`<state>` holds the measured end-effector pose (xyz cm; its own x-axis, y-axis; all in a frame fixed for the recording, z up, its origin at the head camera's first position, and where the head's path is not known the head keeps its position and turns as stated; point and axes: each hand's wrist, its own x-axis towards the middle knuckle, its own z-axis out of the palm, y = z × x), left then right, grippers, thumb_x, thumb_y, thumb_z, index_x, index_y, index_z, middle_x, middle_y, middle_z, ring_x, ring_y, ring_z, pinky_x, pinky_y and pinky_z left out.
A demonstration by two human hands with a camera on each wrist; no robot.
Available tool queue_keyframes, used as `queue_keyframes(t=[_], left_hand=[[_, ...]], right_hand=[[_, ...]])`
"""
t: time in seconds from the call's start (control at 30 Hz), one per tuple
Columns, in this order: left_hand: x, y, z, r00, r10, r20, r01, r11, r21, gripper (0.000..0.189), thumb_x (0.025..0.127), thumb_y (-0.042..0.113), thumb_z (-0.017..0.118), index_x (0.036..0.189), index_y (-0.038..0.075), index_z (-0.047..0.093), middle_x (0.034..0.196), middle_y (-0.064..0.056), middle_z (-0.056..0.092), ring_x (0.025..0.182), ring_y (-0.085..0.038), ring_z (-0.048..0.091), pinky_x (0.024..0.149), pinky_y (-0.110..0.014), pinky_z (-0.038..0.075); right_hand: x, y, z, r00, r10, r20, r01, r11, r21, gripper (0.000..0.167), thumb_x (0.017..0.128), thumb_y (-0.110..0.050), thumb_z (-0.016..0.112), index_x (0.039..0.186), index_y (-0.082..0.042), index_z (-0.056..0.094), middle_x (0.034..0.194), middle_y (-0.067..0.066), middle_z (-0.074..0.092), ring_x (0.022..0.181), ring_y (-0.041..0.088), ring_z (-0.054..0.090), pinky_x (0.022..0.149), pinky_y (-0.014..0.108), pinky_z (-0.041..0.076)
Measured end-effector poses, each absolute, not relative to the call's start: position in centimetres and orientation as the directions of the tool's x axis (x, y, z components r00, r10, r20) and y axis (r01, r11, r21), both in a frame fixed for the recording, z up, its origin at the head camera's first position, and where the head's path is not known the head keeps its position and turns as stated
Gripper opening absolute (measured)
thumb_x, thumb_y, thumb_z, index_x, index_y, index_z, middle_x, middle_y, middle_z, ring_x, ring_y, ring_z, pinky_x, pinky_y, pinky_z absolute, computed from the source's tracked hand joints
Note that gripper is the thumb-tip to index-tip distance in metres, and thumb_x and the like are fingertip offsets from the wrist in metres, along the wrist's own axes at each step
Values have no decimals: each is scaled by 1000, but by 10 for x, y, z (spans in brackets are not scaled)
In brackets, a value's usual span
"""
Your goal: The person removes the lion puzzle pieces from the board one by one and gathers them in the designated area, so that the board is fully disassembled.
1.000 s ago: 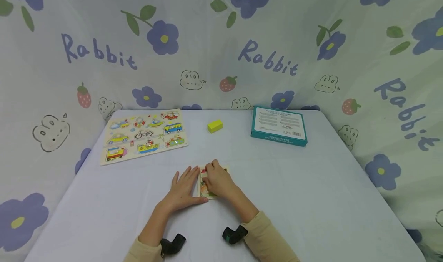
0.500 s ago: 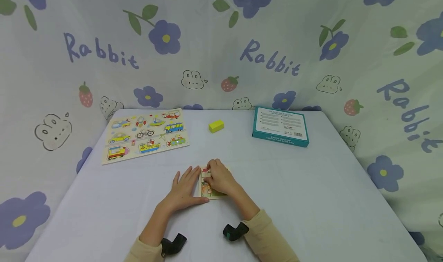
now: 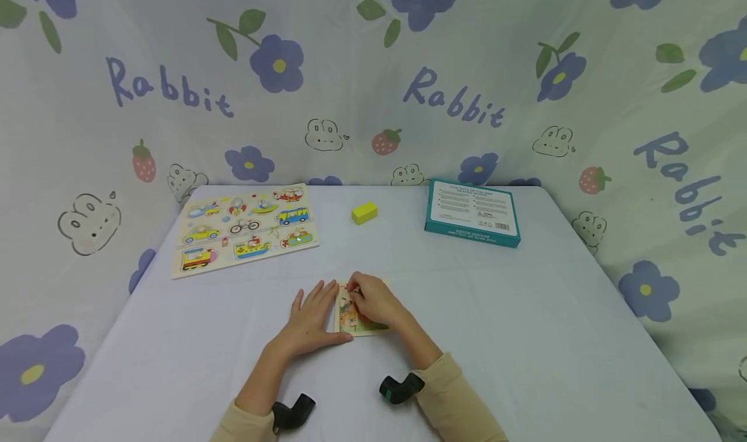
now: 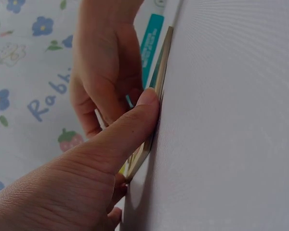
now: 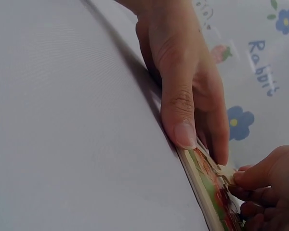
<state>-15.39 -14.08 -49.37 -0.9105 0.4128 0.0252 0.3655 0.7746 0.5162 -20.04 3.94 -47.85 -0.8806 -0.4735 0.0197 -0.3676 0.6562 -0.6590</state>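
The right hand [image 3: 378, 301] has shifted slightly rightward over the small rectangular wooden picture board [image 3: 363, 329], lower middle of the frame, pinching a thin pale piece [image 5: 225, 172]; the piece seems not yet settled. The left hand's [image 3: 308, 322] straight fingers brace the board's edges.

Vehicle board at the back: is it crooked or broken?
A bit crooked: the pale wooden board with colourful vehicles lies slanted to the back edge of the white-covered table. I see no damage.

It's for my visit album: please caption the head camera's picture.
Left hand touching a wooden picture puzzle, right hand curled over it; vehicle puzzle board, yellow block and teal box beyond.
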Motion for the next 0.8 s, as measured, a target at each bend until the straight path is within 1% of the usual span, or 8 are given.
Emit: queue_keyframes(t=[0.17, 0.33, 0.47, 0.63, 0.8], left_hand=[[-154, -140, -493, -907, 421, 22, 371, 773, 515, 103, 68, 62, 68, 144, 6, 26, 150, -9, 23, 138, -30, 10, 103, -58, -2], [-153, -140, -491, -906, 421, 29, 377, 776, 505, 102, 68, 61, 68, 144, 7, 28, 149, -10, 24, 137, -31, 12, 103, -59, -1], [-153, -140, -491, -902, 432, 31, 388, 775, 499, 99, 68, 62, 67, 143, 9, 31, 149, -10, 24, 137, -31, 12, 103, -60, 0], [-153, -140, -491, -895, 445, 34, 403, 773, 490, 92, 69, 63, 66, 141, 12, 37, 149, -11, 25, 137, -33, 12, 102, -62, 1], [-153, -141, -492, -897, 440, 36, 403, 783, 474, 91, 68, 62, 67, 140, 12, 39, 148, -11, 25, 137, -33, 12, 102, -62, 2]], right_hand=[[-203, 45, -478, -881, -472, 20, -338, 600, -725, 7, 92, -8, 53, 98, -11, 53, 86, -1, 57, 70, 10, 51, 61, 22, 45], [-204, 51, -473, -878, -479, 7, -316, 568, -760, 9, 95, -9, 47, 103, -12, 51, 90, 4, 57, 69, 12, 52, 57, 23, 46], [-203, 55, -471, -869, -494, 13, -330, 561, -759, 11, 96, -10, 45, 106, -11, 50, 91, 4, 58, 72, 12, 54, 60, 23, 47], [-201, 59, -467, -855, -518, 6, -342, 556, -758, 14, 95, -8, 46, 108, -10, 51, 92, 5, 59, 70, 11, 54, 59, 22, 47], [-201, 64, -462, -854, -520, 7, -356, 576, -736, 16, 94, -7, 47, 108, -11, 52, 92, 5, 60, 69, 11, 52, 58, 22, 46]])
